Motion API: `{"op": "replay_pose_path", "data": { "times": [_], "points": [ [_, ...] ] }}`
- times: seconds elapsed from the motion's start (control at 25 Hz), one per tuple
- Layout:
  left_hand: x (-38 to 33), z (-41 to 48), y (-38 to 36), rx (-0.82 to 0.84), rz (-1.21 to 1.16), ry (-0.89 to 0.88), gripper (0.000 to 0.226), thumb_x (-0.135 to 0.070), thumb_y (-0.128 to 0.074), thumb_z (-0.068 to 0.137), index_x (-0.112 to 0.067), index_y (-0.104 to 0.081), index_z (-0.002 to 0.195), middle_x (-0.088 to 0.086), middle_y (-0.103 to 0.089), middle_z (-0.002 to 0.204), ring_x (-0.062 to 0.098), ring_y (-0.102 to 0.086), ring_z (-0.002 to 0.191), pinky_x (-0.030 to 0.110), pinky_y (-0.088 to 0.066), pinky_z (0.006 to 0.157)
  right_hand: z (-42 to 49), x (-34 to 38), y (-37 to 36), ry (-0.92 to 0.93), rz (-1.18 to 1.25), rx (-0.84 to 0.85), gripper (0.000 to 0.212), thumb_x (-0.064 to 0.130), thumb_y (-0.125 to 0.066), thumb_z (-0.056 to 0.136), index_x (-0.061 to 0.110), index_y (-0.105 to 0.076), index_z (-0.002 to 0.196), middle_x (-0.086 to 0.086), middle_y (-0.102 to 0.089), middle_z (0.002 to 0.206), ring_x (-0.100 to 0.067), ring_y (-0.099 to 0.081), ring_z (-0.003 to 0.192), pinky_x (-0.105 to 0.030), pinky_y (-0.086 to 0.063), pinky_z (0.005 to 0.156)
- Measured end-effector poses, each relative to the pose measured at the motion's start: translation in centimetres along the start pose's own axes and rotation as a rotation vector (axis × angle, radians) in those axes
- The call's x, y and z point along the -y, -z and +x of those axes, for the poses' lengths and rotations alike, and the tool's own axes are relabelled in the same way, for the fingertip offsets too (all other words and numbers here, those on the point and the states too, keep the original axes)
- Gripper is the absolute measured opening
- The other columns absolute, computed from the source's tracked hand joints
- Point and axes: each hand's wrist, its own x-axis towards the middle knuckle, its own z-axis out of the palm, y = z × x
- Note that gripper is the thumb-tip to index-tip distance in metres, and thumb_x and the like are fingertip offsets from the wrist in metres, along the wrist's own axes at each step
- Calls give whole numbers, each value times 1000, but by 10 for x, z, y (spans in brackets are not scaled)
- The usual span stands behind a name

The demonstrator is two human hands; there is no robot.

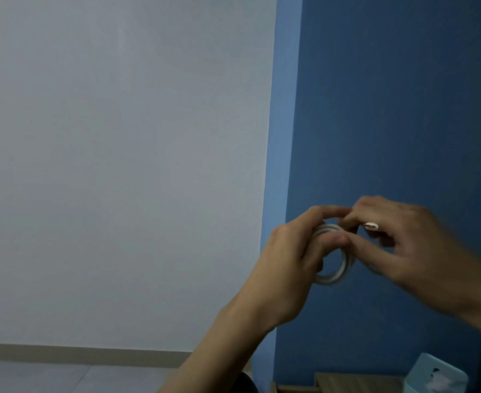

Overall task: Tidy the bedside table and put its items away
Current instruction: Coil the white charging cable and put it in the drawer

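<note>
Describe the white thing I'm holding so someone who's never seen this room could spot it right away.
Start at the dark blue wall on the right; in front of it, the left hand and right hand meet. Between them is a white cable wound into a small round coil. It is the only white loop there, unlike the pale blue box below.

Blue box (pixel 435 375) cut off below

A light-brown wooden bedside table (pixel 355 382) shows at the bottom edge; a pale turquoise plastic box (pixel 435 374) stands on it.
</note>
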Motion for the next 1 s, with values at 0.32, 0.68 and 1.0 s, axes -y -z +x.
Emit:
{"op": "replay_pose_path", "data": {
  "times": [0.32,0.68,1.0],
  "points": [
    [8,1,4,-185,143,-60,21,-23,-46,94,-13,-64,90,-17,-51,60,1,-45,54,13,-36,55,-2,-13,23,40,-91,181,54,83,-24,69,45,-59,86,25,-60,81,5,-54,70,-10,-40,64],
    [5,11,-11,-307,36,-45,19,-23,-45,93,-15,-61,86,-19,-51,57,2,-44,52,18,-37,56,-14,-1,18,-219,541,152,62,81,-59,49,22,-72,63,1,-50,54,-6,-41,46,-10,-34,46],
    [2,14,-20,-330,-34,-22,19,-22,-44,95,-13,-57,84,-13,-45,53,8,-39,49,25,-39,49,-19,17,-3,-220,1046,-23,41,45,-85,48,14,-65,68,-4,-60,63,-10,-53,54,-15,-47,51]
  ]
}}
